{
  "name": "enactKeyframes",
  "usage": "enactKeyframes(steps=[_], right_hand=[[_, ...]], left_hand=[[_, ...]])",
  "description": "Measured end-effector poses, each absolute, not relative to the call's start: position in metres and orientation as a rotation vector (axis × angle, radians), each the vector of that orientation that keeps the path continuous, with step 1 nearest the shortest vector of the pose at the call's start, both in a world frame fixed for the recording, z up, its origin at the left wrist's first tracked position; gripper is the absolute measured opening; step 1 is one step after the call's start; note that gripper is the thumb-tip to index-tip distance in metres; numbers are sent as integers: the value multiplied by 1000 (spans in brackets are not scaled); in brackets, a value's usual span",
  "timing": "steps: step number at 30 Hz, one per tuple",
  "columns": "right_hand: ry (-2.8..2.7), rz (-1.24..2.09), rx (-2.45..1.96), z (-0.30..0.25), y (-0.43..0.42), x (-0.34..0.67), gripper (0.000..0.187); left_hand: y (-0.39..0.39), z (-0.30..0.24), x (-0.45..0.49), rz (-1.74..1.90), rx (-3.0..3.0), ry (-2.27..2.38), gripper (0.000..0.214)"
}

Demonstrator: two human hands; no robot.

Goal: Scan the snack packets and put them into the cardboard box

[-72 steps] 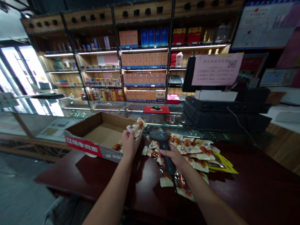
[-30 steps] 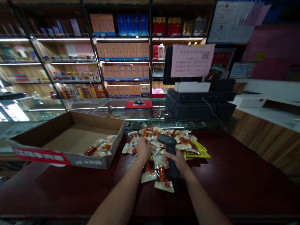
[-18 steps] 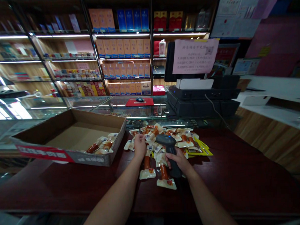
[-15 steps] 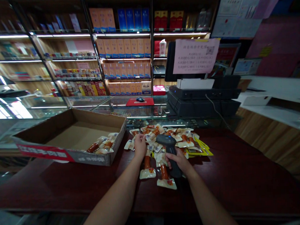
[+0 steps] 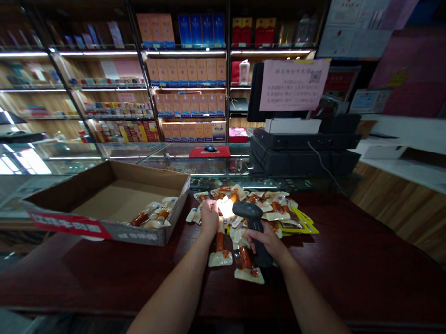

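My right hand [image 5: 266,240] is wrapped round the grip of a dark barcode scanner [image 5: 250,212], its head pointing left. Bright light from the scanner falls on a sausage packet [image 5: 226,207], which my left hand [image 5: 209,218] pinches by its left end. Around and below both hands lies a heap of vacuum-packed sausages [image 5: 276,206] in clear and cream wrappers. Two of them, a left sausage packet [image 5: 220,243] and a right sausage packet [image 5: 245,258], lie nearest me. Yellow packets [image 5: 303,222] stick out at the heap's right side.
An open cardboard box [image 5: 133,235] stands left on the dark red table [image 5: 346,270], with a few sausage packets [image 5: 158,216] in its near right corner. Behind are a glass counter [image 5: 170,152], a mouse [image 5: 210,148] on a red mat, and a monitor with a pink sign [image 5: 293,85].
The scanner's light has come on and now shines brightly on the packet in my left hand. Both hands keep nearly the same place; the view has shifted slightly.
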State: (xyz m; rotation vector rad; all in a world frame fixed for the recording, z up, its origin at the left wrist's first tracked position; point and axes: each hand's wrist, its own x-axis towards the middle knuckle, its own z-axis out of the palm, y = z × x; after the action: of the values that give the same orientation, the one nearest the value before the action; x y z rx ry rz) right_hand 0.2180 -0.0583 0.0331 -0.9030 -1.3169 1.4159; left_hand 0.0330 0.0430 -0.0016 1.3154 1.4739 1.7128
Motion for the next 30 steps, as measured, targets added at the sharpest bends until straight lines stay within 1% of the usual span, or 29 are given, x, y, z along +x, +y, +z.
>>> enactKeyframes(steps=[7,12,15,18,22,25,26,30], right_hand=[[-1293,1427,-885,25,-55,220,27],[-1341,1442,-826,46,-57,206,25],[-1377,1479,-795,67,-57,186,24],[-1439,1518,-778,84,-55,158,25],[-1454,1563,-706,91,-52,121,24],[-1493,1595,-651,92,-53,100,22],[-1506,1603,-641,92,-54,95,21],[-1509,1630,-627,92,-55,84,22]], left_hand=[[33,12,36,1726,1360,1545,10],[26,39,23,1818,1291,1562,9],[21,60,-4,1863,1253,1597,11],[11,82,-43,1936,1205,1728,12],[-8,103,-100,1990,1127,1947,11],[-21,107,-131,1919,1162,2122,10],[-24,107,-138,1877,1192,2181,11],[-33,106,-149,1789,1392,2378,31]])
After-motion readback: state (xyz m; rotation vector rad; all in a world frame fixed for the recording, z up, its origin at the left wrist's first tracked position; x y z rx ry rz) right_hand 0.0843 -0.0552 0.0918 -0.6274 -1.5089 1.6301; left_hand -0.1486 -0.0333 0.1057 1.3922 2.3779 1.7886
